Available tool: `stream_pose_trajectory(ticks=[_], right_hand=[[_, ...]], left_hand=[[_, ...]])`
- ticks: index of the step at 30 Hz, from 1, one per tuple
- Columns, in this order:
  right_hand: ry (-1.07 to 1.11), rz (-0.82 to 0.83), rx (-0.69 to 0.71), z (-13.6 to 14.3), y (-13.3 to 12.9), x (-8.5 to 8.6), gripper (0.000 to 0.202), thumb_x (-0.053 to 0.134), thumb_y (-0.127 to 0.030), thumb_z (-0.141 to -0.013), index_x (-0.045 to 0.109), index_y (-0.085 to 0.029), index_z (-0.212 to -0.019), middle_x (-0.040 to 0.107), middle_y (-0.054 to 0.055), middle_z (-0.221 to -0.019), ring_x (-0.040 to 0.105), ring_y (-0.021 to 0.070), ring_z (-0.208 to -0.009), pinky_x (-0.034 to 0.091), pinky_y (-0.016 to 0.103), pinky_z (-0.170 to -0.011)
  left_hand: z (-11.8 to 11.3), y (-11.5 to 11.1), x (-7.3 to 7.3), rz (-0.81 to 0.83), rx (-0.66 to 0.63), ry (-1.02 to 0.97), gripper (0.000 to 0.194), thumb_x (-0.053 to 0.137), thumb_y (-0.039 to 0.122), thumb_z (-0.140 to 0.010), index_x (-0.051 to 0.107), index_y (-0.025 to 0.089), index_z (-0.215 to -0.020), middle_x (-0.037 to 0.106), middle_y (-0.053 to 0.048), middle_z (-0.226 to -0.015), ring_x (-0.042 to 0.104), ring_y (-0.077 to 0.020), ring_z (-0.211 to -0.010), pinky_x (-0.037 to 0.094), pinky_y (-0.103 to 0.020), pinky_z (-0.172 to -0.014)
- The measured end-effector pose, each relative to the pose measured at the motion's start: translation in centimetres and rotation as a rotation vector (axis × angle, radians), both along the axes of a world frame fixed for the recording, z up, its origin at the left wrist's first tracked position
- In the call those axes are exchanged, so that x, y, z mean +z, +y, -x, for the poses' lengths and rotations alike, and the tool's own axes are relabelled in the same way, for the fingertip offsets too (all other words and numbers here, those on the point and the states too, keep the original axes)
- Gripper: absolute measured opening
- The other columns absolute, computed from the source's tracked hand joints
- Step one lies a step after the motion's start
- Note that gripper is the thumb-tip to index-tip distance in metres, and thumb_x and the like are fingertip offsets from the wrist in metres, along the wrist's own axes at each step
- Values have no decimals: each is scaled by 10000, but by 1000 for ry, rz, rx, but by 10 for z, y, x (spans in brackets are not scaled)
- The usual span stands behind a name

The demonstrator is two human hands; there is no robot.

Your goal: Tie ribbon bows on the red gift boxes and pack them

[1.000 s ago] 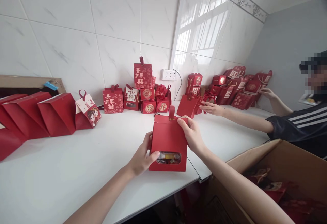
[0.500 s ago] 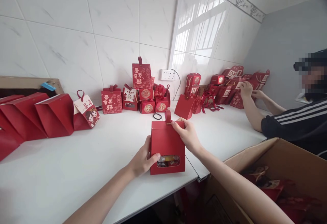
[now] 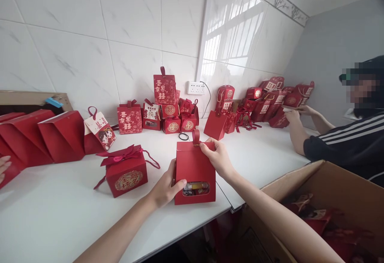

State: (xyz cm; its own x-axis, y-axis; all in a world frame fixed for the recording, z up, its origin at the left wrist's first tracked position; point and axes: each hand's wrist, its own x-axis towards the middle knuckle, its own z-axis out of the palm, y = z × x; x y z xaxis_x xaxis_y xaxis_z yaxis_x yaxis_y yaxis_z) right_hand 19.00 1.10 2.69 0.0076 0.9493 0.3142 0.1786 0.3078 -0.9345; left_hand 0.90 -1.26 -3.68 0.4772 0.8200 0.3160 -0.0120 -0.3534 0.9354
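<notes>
A plain red gift box (image 3: 195,163) with a small clear window stands upright at the table's front edge, a ribbon loop on its top. Through the window show wrapped items. My left hand (image 3: 165,185) grips its left side, thumb on the front by the window. My right hand (image 3: 217,157) holds the top right corner, thumb near the base of the ribbon loop (image 3: 196,137). Left of my left hand sits a red box with a magenta bow (image 3: 127,175), gold characters on its front and a cord handle.
A row of open red boxes (image 3: 61,137) lines the left, where another person's fingers (image 3: 4,167) show. Several decorated boxes (image 3: 130,119) stand by the wall. At right, a person in a striped sleeve (image 3: 351,135) handles boxes behind a cardboard carton (image 3: 324,183).
The red box with the magenta bow has appeared on the table at left, and another person's fingers show at the left edge. My hands keep the same hold.
</notes>
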Motion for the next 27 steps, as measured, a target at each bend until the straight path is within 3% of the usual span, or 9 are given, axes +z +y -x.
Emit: stream_pose_trajectory(ticks=[10, 14, 16, 19, 23, 25, 27], right_hand=[[51, 2, -28, -1, 3, -6, 358, 531, -460, -775, 379, -198, -584, 359, -67, -521, 333, 76, -474, 275, 200, -438], [297, 139, -76, -8, 11, -5, 285, 557, -434, -777, 470, -198, -643, 510, -36, -588, 465, 107, -518, 392, 212, -475], [492, 287, -118, -11, 15, -4, 207, 525, -387, -818, 518, -204, -722, 585, -13, -671, 528, 121, -561, 455, 220, -517], [657, 576, -71, -12, 17, -7, 160, 413, -274, -886, 529, -198, -807, 631, 17, -743, 582, 126, -595, 505, 223, -551], [644, 819, 90, -10, 10, -17, 155, 383, -127, -864, 530, -145, -819, 621, 42, -686, 607, 133, -572, 537, 249, -534], [639, 863, 144, -11, 5, -20, 141, 399, -102, -851, 534, -137, -834, 610, 30, -669, 623, 131, -594, 562, 262, -564], [633, 876, 164, -14, 0, -20, 126, 414, -103, -849, 536, -138, -847, 597, 20, -658, 638, 134, -627, 579, 276, -595]], left_hand=[[0, 0, 0, 10, 0, 2, 511, 498, 412, -831, 312, 189, -1252, 498, -122, -1247, 519, -249, -1070, 439, -388, -896], [1, 3, -2, -24, -28, -45, 713, 555, 479, -777, 231, 192, -1345, 472, -142, -1272, 498, -270, -1112, 424, -412, -922], [2, 3, -2, -70, -4, -65, 828, 612, 491, -726, 187, 207, -1377, 493, -132, -1241, 536, -244, -1037, 451, -377, -873], [1, 0, 3, -117, 168, -68, 718, 655, 436, -709, 333, 200, -1306, 593, -75, -1030, 577, -174, -829, 477, -296, -753], [1, -3, 15, -80, 520, -130, 318, 539, 447, -804, 574, 153, -923, 590, -13, -714, 539, -126, -626, 446, -215, -575], [3, -1, 20, -91, 662, -149, 338, 490, 462, -827, 564, 153, -711, 539, 3, -591, 488, -113, -548, 406, -203, -502], [6, 2, 22, -90, 716, -151, 389, 471, 463, -834, 515, 161, -592, 501, 9, -528, 458, -107, -508, 389, -203, -475]])
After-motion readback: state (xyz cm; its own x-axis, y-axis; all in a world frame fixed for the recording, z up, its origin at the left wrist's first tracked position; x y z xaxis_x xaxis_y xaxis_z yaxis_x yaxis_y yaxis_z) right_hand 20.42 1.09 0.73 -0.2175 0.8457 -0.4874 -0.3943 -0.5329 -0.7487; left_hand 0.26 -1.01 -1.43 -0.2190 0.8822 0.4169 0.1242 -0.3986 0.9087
